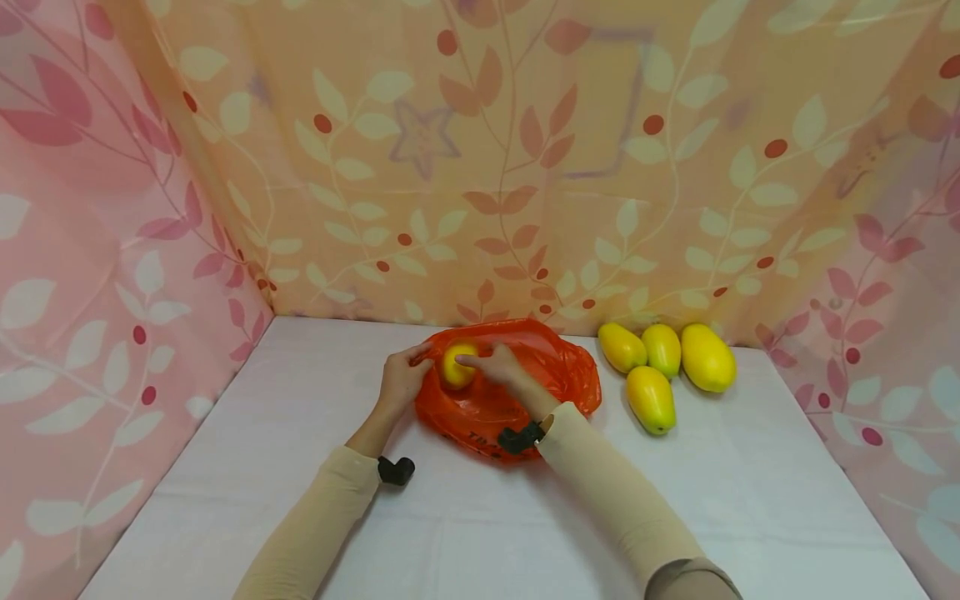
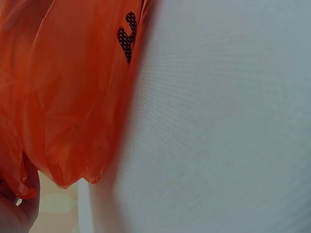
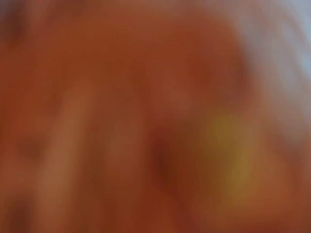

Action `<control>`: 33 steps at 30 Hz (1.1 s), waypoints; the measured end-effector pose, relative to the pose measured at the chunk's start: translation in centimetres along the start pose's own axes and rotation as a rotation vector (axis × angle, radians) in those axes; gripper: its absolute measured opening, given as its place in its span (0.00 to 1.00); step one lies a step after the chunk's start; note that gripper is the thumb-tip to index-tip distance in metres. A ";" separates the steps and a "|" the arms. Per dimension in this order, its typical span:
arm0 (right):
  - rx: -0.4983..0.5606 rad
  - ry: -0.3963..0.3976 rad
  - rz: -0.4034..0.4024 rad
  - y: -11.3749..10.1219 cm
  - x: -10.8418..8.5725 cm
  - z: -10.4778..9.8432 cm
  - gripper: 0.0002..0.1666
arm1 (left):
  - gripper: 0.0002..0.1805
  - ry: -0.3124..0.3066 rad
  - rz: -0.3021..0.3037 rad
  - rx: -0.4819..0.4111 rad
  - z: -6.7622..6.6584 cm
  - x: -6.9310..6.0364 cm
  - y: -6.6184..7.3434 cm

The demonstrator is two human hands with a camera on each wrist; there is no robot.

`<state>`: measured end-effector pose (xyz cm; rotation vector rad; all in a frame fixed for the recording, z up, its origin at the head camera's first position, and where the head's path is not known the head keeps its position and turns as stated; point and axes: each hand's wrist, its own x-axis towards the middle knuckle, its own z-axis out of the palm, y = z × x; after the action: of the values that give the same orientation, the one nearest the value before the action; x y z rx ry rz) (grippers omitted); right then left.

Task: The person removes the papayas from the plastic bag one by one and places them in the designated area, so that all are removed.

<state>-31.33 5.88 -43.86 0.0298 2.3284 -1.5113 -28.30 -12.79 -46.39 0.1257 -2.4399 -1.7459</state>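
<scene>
A red plastic bag [image 1: 536, 358] lies with its mouth spread on the white tabletop. In the head view my left hand [image 1: 401, 382] pinches the bag's rim on the left; the left wrist view shows the fingers [image 2: 30, 187] curled at the bag's edge. My right hand [image 1: 501, 367] reaches into the bag's mouth and grips a yellow mango [image 1: 459, 367], its thumb across the fruit. The far side of that mango and some right fingers are hidden. Blur fills the right wrist view, where a yellow-green patch of the mango [image 3: 231, 155] shows amid orange-red.
Right of the bag lie several yellow-green mangoes [image 1: 651, 400], grouped near the back edge of the white table [image 1: 480, 533]. A patterned curtain [image 1: 480, 208] hangs behind the table, with pink curtains along both sides.
</scene>
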 end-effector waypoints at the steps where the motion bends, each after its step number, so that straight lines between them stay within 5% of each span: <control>1: 0.007 0.014 0.003 0.0 0.1 0.2 0.49 | 0.20 0.000 -0.002 -0.001 0.0 0.0 0.0; 13: 0.050 0.072 0.060 0.2 1.0 1.4 0.46 | 0.20 0.007 0.012 0.029 0.2 0.2 -0.4; 33: 0.105 0.064 0.012 0.1 1.1 2.0 0.35 | 0.20 0.017 0.025 0.050 0.4 0.2 -0.5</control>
<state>-31.78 3.96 -45.05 0.1208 2.2908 -1.6484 -28.53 -12.63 -46.94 0.1141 -2.4624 -1.6677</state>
